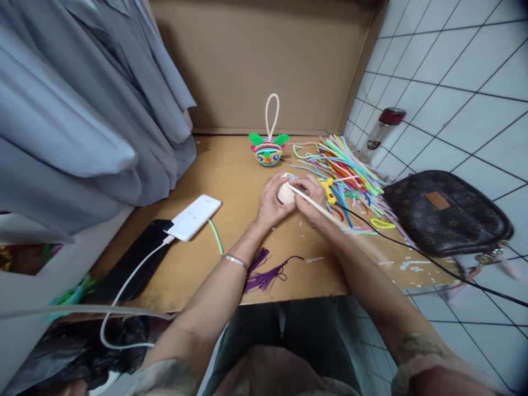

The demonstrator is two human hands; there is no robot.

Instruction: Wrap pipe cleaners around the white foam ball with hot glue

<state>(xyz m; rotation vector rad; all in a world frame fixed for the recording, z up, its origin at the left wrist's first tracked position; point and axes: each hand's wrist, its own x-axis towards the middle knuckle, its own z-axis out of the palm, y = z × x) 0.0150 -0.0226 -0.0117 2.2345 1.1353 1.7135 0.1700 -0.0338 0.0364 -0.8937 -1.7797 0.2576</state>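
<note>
My left hand (269, 201) is closed around a cream-coloured round piece (285, 193), which looks wound from pipe cleaner. A long cream pipe cleaner (315, 205) runs from its top down past my right hand (310, 197). The fingers of that hand are bent in a pinch at the piece's right side, on the pipe cleaner. Exactly where the fingertips press is partly hidden. Just right of my right hand lies a yellow glue gun (330, 193). Beyond both hands sits a colourful lion-head ornament (268, 154) with green ears and a white loop.
Many coloured pipe cleaners (350, 165) spread over the right side, near a bottle (380, 132) and a brown patterned bag (445, 212). A black cord crosses there. Purple tassels (264, 279) lie near the front edge. Leftward are a white power bank (196, 216), a black case (132, 264) and a grey curtain (103, 99).
</note>
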